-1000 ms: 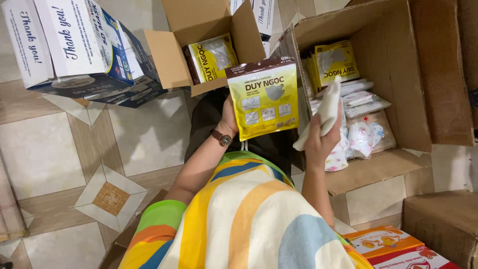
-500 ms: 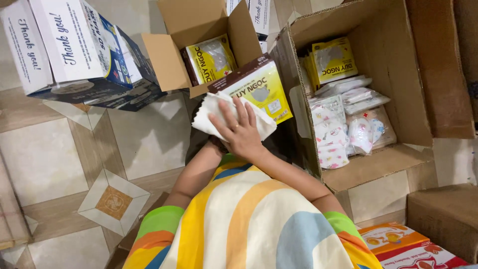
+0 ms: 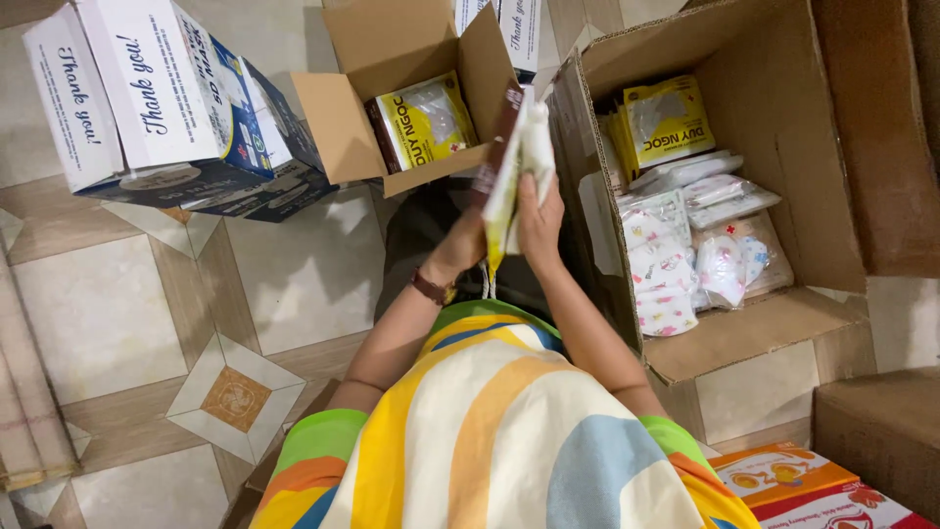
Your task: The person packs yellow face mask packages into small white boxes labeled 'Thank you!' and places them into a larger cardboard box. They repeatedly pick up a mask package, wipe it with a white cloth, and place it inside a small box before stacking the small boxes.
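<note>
The right hand (image 3: 539, 220) is pressed flat against a white soft mask bundle (image 3: 534, 147), while the left hand (image 3: 468, 245) is clenched on the yellow plastic packet (image 3: 501, 191), held edge-on between the small open cardboard box (image 3: 343, 127) and the large open cardboard carton (image 3: 822, 147), so that bundle and packet are kept together.

A small open brown cardboard box (image 3: 411, 78) sits on the tiled floor (image 3: 284, 274). Inside it lies a yellow packet (image 3: 426, 122). Left of that box stand stacked white printed cartons (image 3: 147, 98). Right of it stands a large open brown cardboard box (image 3: 783, 118) holding clear-wrapped packets (image 3: 685, 245). Just before the small box, both hands, left hand (image 3: 465, 245) and right hand (image 3: 539, 220), together hold a flat yellow pouch (image 3: 514, 167).
</note>
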